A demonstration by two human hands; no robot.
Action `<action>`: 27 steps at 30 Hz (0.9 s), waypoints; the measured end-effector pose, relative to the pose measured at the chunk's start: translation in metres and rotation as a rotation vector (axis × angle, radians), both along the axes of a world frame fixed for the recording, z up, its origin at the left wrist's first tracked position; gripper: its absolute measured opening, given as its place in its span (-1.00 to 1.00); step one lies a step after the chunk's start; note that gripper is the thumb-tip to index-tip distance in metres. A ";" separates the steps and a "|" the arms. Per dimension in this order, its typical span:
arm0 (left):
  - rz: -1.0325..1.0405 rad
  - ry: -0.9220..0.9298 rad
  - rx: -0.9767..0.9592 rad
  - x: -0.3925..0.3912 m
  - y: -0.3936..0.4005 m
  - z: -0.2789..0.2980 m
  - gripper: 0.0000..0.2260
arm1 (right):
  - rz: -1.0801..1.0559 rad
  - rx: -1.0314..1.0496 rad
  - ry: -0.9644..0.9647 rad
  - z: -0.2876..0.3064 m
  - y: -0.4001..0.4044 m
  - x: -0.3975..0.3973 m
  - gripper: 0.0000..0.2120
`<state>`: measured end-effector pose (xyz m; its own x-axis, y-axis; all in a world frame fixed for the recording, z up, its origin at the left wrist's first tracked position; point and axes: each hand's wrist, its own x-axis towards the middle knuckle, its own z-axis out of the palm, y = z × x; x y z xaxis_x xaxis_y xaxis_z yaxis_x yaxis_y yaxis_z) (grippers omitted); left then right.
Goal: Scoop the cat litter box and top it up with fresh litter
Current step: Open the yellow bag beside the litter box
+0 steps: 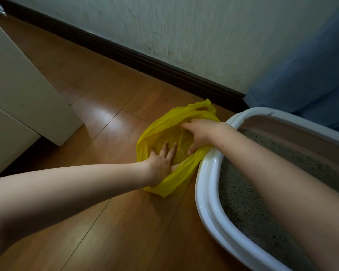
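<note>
From the head view, a yellow plastic bag (pixel 164 132) lies on the wooden floor (pixel 106 212) touching the white rim of the litter box (pixel 207 184), likely so scooped waste travels little. The left hand (pixel 161 163) presses flat with fingers spread inside the bag's mouth, while the right hand (pixel 199 133) grips the far edge, apparently holding it wide; grey litter (pixel 241 200) fills the box.

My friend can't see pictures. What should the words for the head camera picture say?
Two bare hands spread open a yellow plastic bag on a wooden floor, right beside a white litter box filled with grey litter. The left hand presses flat inside the bag while the right hand pulls at its rim. A pale wall with a dark baseboard runs behind.
</note>
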<state>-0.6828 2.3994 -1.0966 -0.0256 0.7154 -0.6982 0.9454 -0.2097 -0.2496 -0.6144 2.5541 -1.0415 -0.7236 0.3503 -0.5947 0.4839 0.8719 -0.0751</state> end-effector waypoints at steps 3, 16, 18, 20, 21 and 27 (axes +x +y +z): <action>-0.092 0.084 -0.014 -0.020 0.003 0.007 -0.18 | -0.061 0.020 -0.064 -0.003 0.008 0.007 -0.08; 0.152 -0.407 0.204 -0.022 0.009 0.030 -0.56 | -0.093 0.192 -0.272 -0.035 -0.006 -0.005 -0.08; 0.105 -0.356 0.104 -0.009 -0.001 0.023 -0.48 | -0.050 0.177 -0.290 -0.030 -0.011 -0.007 -0.18; 0.037 -0.287 0.072 0.000 -0.010 0.016 -0.42 | 0.039 0.146 -0.260 -0.020 -0.016 -0.008 -0.46; -0.009 -0.259 0.085 0.003 -0.012 0.013 -0.40 | 0.070 0.117 -0.216 -0.013 -0.018 -0.009 -0.57; -0.093 -0.269 0.096 0.010 -0.017 0.008 -0.38 | -0.197 -0.081 0.197 0.005 0.000 -0.001 -0.67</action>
